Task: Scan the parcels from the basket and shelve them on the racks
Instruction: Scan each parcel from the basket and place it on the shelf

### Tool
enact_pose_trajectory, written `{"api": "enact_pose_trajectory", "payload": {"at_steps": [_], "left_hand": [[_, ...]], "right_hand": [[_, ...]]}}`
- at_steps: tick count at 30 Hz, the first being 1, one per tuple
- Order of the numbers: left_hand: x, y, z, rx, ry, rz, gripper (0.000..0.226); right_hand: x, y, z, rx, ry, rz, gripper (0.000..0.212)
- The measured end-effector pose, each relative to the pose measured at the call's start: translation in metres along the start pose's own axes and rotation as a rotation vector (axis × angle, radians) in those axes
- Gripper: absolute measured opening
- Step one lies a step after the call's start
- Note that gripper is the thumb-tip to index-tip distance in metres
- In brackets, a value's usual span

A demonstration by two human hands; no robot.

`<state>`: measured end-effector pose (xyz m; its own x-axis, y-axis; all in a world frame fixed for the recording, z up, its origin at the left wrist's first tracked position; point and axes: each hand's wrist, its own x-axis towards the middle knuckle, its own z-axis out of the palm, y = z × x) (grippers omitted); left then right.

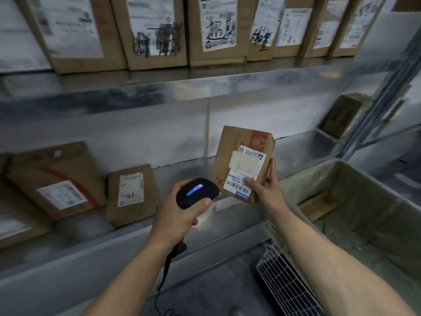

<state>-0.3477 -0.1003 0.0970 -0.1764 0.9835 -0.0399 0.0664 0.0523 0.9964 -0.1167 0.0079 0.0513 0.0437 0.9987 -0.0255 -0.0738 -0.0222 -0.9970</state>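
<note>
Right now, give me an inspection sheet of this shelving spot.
Surface: lower metal shelf, partly filled.
Job's things: parcel held upright, label facing the camera; scanner, blue light on, pointed toward the parcel's barcode label; basket at right, one flat cardboard item inside.
Clutter: nothing seen.
Grips: left hand grips the scanner; right hand holds the parcel by its lower right corner.
Cables: scanner cable hangs down from the handle.
Surroundings: labelled boxes in a row on the shelf above; two shelved parcels leaning on the lower shelf; white wire grid beside the basket.
</note>
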Motion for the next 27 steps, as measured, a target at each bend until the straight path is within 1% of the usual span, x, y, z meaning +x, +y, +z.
{"api": "enact_pose_trajectory", "payload": {"at_steps": [5, 9, 12, 15, 19, 27], "left_hand": [[-0.002, -0.003, -0.023, -0.014, 0.135, -0.030, 0.049], [0.002, -0.005, -0.037, -0.014, 0.250, -0.050, 0.048], [0.008, -0.008, -0.049, -0.015, 0.312, -0.064, 0.047], [0.013, -0.009, -0.054, -0.021, 0.387, -0.083, 0.044], [0.021, -0.013, -0.055, -0.014, 0.477, -0.110, 0.049], [0.039, -0.011, -0.050, -0.017, 0.581, -0.091, 0.045]], "right_hand": [[0.014, 0.003, 0.040, 0.005, -0.157, 0.022, 0.102], [0.032, 0.007, 0.073, -0.029, -0.295, 0.042, 0.086], [0.044, 0.013, 0.093, -0.054, -0.363, 0.042, 0.084], [0.053, 0.029, 0.094, -0.056, -0.397, 0.039, 0.088], [0.064, 0.039, 0.085, -0.068, -0.433, 0.085, 0.103], [0.099, 0.044, 0.098, -0.222, -0.582, -0.001, 0.119]]}}
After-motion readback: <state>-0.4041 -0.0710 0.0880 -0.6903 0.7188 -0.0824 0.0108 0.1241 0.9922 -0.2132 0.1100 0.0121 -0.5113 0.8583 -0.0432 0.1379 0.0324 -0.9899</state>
